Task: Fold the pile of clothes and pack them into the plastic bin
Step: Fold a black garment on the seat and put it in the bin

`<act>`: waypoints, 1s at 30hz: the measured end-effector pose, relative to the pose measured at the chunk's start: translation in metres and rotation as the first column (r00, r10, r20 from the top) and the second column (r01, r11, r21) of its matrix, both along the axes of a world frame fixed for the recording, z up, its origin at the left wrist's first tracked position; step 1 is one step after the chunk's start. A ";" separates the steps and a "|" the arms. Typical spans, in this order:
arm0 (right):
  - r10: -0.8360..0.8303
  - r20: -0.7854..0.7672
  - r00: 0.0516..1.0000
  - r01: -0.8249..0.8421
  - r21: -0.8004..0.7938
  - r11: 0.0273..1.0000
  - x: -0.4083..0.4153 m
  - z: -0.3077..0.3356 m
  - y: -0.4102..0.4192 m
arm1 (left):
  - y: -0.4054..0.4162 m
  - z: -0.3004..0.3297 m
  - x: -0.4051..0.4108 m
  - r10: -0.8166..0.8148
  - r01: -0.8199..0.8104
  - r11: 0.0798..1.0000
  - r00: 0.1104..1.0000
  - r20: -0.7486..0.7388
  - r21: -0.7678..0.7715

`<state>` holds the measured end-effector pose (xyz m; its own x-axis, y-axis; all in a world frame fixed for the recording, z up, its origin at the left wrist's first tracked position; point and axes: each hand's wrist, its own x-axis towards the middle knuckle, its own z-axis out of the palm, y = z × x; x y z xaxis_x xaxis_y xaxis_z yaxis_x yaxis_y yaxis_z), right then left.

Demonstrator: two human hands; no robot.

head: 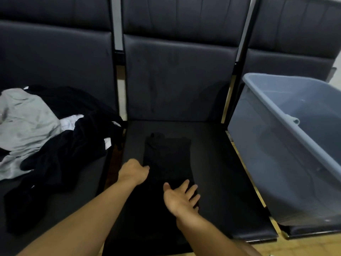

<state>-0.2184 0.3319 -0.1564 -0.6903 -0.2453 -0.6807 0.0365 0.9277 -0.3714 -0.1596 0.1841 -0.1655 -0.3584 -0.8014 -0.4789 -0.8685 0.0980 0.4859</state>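
Head view, near first: right hand [181, 197] palm up, fingers spread and straight, at the near end of a black garment [167, 159] folded into a narrow strip on the middle seat [221, 182]; fingertips lie on or slide under the cloth edge, cannot tell which, nothing gripped. Left hand [133, 172] sits at the strip's left edge, fingers curled under and hidden, so I cannot tell whether it pinches the fabric or just presses beside it. Garment looks folded lengthwise already, sleeves in, collar end away from the person; judged step in hand is the last cross fold, near end up toward the collar. Left seat [55, 209] carries the unfolded pile [46, 130]: at least 1 grey piece, several black ones, a bit of white, all crumpled and overlapping, 1 black piece draping toward the gap between seats. Right seat holds the grey plastic bin [276, 141], tilted, and the visible part of its inside shows no clothes. So progress is early: 1 item nearly folded, 0 packed, most of the pile left. Nothing lies between strip and bin; the bin's near wall is high, so lifting over it is needed. Black on black makes edges hard to read. Seat backs [175, 80] behind.
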 end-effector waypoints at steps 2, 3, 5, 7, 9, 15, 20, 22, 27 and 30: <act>-0.005 -0.055 0.998 0.003 -0.034 0.999 -0.013 0.006 0.006 | 0.000 -0.004 0.003 0.020 -0.019 1.000 0.999 -0.027 0.006; -0.020 -0.116 0.993 0.016 -0.040 0.999 -0.024 0.007 0.008 | 0.000 -0.006 0.004 0.040 -0.040 0.999 0.998 -0.038 -0.001; -0.035 -0.217 0.975 0.031 -0.020 0.999 -0.050 0.006 0.007 | 0.005 -0.005 0.004 0.054 -0.054 0.998 0.997 -0.055 -0.011; 0.048 -0.278 0.959 -0.035 0.053 0.998 -0.068 0.004 0.003 | 0.012 -0.003 0.000 0.042 -0.042 0.999 0.998 -0.050 -0.015; 0.135 -0.244 0.960 -0.115 0.093 0.989 -0.075 0.004 -0.001 | 0.019 -0.003 -0.007 0.004 -0.004 1.000 0.999 -0.034 -0.007; 0.156 -0.151 0.976 -0.169 -0.079 0.982 -0.084 -0.002 0.002 | 0.011 -0.004 -0.005 0.084 -0.045 0.978 0.979 -0.188 0.202; -0.085 -0.159 0.984 0.015 -0.396 0.918 -0.080 -0.012 0.018 | 0.008 0.000 0.004 0.344 -0.172 0.913 0.814 -0.468 0.370; -0.197 -0.154 0.968 0.075 -0.570 0.818 -0.076 -0.009 0.020 | 0.013 0.008 0.002 0.377 -0.194 0.916 0.716 -0.588 0.351; -0.256 -0.035 0.966 0.103 -0.856 0.507 -0.064 0.031 0.020 | 0.023 0.039 0.006 0.219 -0.077 0.974 0.532 -0.818 0.211; -0.191 -0.101 0.976 -0.006 -0.897 0.441 -0.062 0.052 0.023 | 0.026 0.051 0.009 0.051 0.055 0.995 0.468 -0.883 0.086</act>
